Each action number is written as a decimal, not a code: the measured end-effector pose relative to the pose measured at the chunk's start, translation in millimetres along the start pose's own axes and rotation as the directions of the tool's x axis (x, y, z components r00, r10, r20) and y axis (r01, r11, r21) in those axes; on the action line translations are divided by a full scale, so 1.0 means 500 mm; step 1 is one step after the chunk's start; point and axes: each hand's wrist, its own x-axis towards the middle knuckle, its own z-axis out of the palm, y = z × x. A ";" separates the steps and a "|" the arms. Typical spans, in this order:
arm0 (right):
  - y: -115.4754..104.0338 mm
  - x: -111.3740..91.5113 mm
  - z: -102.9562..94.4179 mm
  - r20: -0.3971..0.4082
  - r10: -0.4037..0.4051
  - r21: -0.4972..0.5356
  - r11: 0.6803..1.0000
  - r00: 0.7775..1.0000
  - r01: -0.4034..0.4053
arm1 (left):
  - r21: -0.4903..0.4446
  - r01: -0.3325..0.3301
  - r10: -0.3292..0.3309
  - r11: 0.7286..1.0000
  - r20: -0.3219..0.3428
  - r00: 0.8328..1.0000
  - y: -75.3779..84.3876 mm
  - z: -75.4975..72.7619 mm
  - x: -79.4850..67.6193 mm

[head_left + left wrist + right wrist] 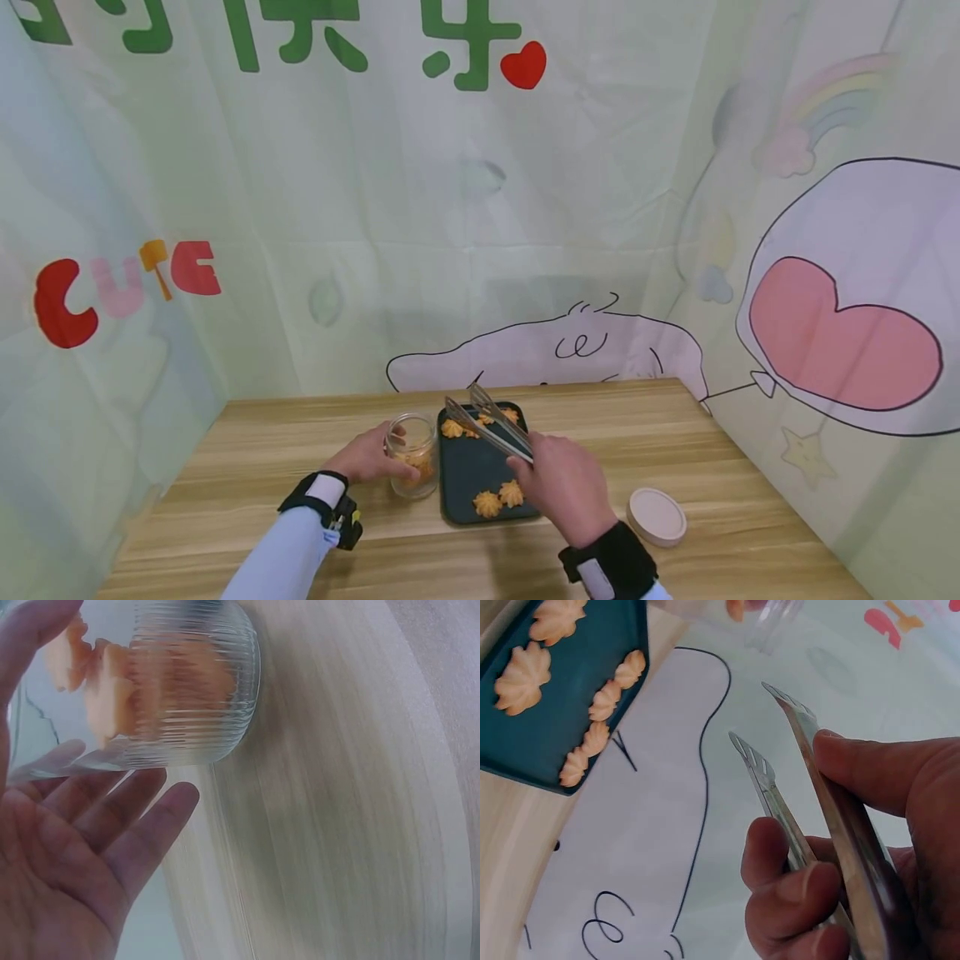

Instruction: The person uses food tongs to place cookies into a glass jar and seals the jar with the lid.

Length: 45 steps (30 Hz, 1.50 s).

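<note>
My left hand (367,457) grips a clear ribbed glass jar (414,488), which stands left of the tray with several cookies (112,697) inside. In the left wrist view the thumb and fingers lie on opposite sides of the jar. My right hand (567,487) holds metal tongs (489,427) over the tray. The tong tips are spread apart with nothing between them, as the right wrist view shows. A dark tray (471,473) carries two swirled cookies (487,503) at its near end and a row of cookies (604,700) along its far edge.
A round whitish lid (657,517) lies on the wooden table (300,433), right of my right hand. Behind the table hangs a printed cloth backdrop (375,208), which also runs along both sides.
</note>
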 end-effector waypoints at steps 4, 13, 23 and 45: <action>0.014 -0.004 0.009 0.015 0.022 0.000 1.000 1.000 -0.022 | 0.000 -0.001 0.001 1.000 -0.003 1.000 -0.002 0.003 0.002; 0.048 -0.021 0.021 0.077 0.094 0.000 0.996 0.993 -0.094 | -0.011 0.031 -0.031 0.999 -0.005 1.000 -0.004 0.008 0.005; 0.061 -0.049 0.017 0.158 0.072 -0.030 0.997 0.985 -0.068 | -0.068 0.016 -0.016 0.998 0.011 1.000 -0.006 0.010 0.006; 0.056 -0.064 0.024 0.225 0.026 -0.101 0.995 0.974 -0.004 | -0.101 0.017 -0.017 0.995 0.004 1.000 -0.001 0.014 0.009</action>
